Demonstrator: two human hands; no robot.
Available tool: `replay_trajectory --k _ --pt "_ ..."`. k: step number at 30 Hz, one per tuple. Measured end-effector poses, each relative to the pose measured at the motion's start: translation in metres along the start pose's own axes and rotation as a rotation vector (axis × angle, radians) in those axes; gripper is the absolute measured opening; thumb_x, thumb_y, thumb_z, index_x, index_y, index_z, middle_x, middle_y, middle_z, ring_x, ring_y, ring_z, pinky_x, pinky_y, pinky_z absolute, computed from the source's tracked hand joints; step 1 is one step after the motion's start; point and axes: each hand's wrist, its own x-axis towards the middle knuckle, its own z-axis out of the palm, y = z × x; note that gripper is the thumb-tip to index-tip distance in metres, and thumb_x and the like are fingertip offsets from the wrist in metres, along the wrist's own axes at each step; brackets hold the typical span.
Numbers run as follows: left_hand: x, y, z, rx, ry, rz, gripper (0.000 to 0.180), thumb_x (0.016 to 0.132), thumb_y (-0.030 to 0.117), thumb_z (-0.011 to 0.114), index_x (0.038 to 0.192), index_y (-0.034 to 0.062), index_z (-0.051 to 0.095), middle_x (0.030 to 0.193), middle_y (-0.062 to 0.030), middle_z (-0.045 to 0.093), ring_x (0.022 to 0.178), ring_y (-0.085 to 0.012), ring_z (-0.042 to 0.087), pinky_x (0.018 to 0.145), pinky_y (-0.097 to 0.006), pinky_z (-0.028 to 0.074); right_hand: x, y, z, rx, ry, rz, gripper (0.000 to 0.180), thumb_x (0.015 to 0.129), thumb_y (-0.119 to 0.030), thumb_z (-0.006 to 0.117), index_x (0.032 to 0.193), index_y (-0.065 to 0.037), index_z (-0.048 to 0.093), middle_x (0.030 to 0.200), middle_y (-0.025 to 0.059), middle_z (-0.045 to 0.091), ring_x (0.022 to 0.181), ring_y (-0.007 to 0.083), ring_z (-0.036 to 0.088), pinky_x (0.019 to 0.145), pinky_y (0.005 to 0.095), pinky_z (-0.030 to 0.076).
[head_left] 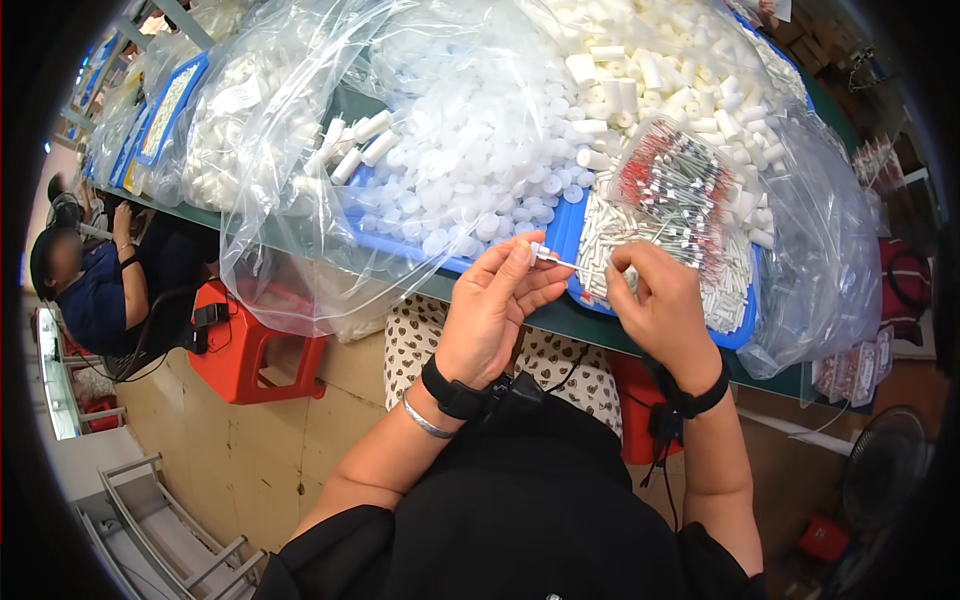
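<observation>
Between the thumb and fingers of my left hand [492, 298] is a small white plastic piece [540, 252]. A thin pale rod [572, 265] sticks out of it toward the right. My right hand [655, 305] is closed in a pinch at the rod's far end; its fingertips hide what they grip. Both hands are above the near edge of the blue trays. Behind the left hand lies a heap of translucent white plastic caps [470, 170]. Just beyond the right hand are many short thin white tubes [738, 290] in a blue tray [568, 228].
A clear box [650, 140] of wired parts with red and green leads rests on the tubes. Larger white cylinders [690, 75] pile up behind. Clear plastic bags [290, 200] drape over the table edge. A red stool [235, 345] and a seated person [95, 285] are at left.
</observation>
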Motion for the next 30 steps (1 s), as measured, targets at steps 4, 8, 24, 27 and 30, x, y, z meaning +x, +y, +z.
replay_trajectory --k 4,8,24,27,30 --pt "0.002 0.000 0.002 0.007 -0.009 0.000 0.037 0.101 0.023 0.056 0.127 -0.0014 0.054 0.104 -0.0129 0.066 0.102 -0.0235 0.067 0.088 -0.033 0.056 -0.008 -0.009 -0.007 0.016 -0.036 0.059 0.009 0.079 -0.001 0.066 0.087 -0.003 0.064 0.075 0.0094 0.066 0.054 0.0244 0.060 0.050 0.0324 0.046" --pt "0.003 -0.001 0.002 0.006 -0.004 -0.009 0.037 0.100 0.023 0.057 0.127 -0.0011 0.054 0.104 -0.0129 0.066 0.103 -0.0233 0.067 0.088 -0.033 0.056 -0.011 -0.008 -0.008 -0.027 -0.013 -0.023 0.009 0.079 -0.001 0.067 0.087 -0.003 0.064 0.074 0.0102 0.066 0.055 0.0248 0.062 0.051 0.0328 0.048" --pt "0.002 -0.002 -0.002 0.002 0.027 0.004 0.035 0.100 0.024 0.058 0.125 -0.0010 0.055 0.104 -0.0120 0.066 0.100 -0.0220 0.068 0.087 -0.032 0.057 -0.014 -0.006 -0.006 -0.090 0.033 -0.073 0.014 0.078 0.001 0.070 0.090 -0.004 0.065 0.078 0.0095 0.063 0.065 0.0269 0.063 0.057 0.0360 0.049" --pt "0.001 -0.003 -0.001 -0.007 0.018 0.010 0.036 0.100 0.024 0.058 0.124 -0.0012 0.056 0.104 -0.0111 0.066 0.100 -0.0218 0.068 0.087 -0.032 0.057 -0.014 -0.007 -0.006 -0.089 0.026 -0.107 0.015 0.078 0.001 0.070 0.091 -0.004 0.065 0.078 0.0096 0.062 0.065 0.0268 0.063 0.057 0.0360 0.049" --pt "0.001 -0.004 -0.002 -0.012 0.019 0.014 0.035 0.100 0.024 0.058 0.124 -0.0013 0.055 0.105 -0.0104 0.066 0.100 -0.0217 0.068 0.087 -0.032 0.057 -0.014 -0.007 -0.004 -0.074 0.048 -0.127 0.015 0.078 0.001 0.071 0.091 -0.004 0.065 0.078 0.0095 0.062 0.064 0.0271 0.062 0.058 0.0363 0.049"
